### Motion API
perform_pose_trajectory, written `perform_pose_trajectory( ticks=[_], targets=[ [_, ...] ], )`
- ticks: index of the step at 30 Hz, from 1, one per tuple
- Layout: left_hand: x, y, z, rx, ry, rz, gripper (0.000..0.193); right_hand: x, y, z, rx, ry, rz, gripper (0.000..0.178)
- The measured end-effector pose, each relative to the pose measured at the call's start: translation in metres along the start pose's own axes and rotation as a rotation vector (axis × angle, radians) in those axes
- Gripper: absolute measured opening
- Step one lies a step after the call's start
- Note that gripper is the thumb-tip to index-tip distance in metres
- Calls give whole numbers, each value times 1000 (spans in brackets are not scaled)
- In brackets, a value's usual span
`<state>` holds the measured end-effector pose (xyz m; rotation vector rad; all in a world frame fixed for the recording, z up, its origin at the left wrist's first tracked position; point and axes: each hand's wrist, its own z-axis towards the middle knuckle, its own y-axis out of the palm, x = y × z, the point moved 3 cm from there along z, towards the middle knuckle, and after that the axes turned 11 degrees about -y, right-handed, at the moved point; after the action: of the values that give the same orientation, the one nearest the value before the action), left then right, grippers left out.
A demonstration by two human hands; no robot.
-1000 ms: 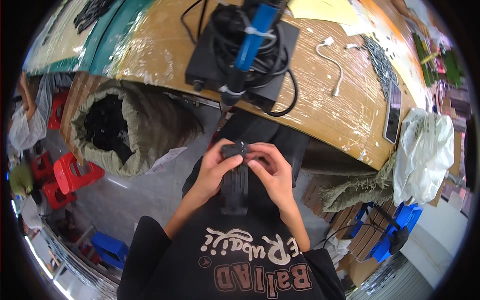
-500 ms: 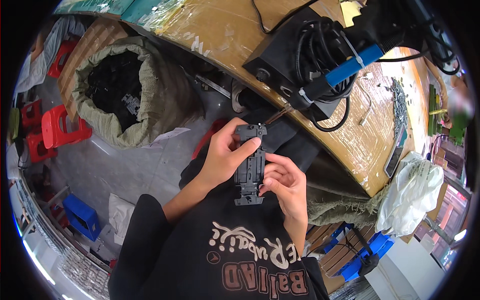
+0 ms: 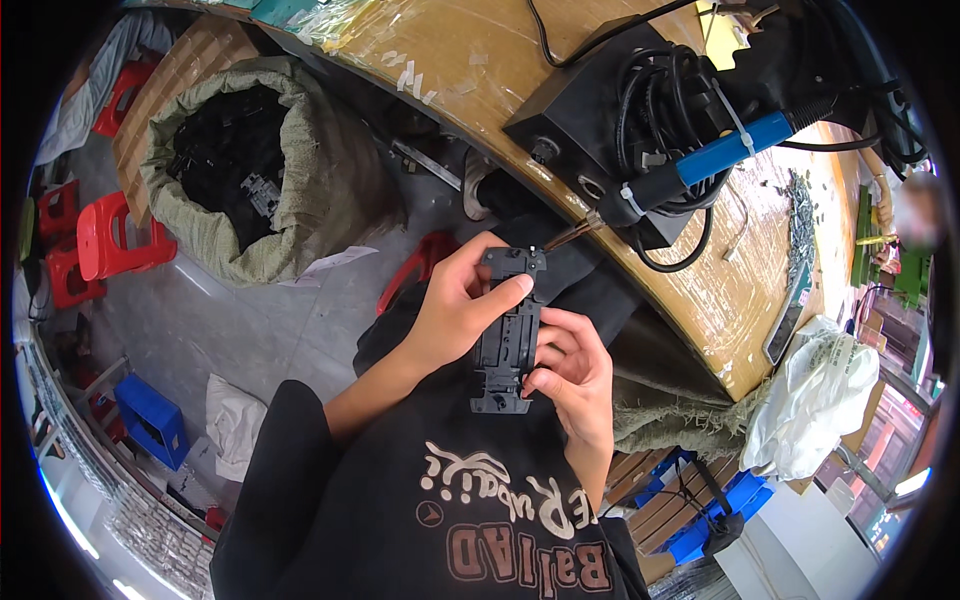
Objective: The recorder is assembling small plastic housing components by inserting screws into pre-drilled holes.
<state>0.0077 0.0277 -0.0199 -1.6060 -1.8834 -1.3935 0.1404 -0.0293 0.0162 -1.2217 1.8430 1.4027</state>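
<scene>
My left hand (image 3: 462, 300) is closed on the black part (image 3: 508, 340) at the middle of the frame, thumb pressed over its upper end and fingers behind. My right hand (image 3: 575, 375) is half curled, fingertips at the part's lower right edge; I cannot tell whether it grips. The tip of the blue-handled iron (image 3: 735, 148) points at the part's top corner, from the counter (image 3: 440, 65) at upper right. A sack (image 3: 350, 190) stands at upper left.
</scene>
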Motion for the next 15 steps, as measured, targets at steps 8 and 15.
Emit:
perform_pose_trajectory(
  ticks=[8, 15],
  targets=[
    [2, -3, -1, 12, 0, 22, 13, 2, 2, 0, 1, -2, -13, 51],
    [11, -2, -5, -32, -35, 151, 21, 6, -1, 0, 3, 13, -5, 50]
  ],
)
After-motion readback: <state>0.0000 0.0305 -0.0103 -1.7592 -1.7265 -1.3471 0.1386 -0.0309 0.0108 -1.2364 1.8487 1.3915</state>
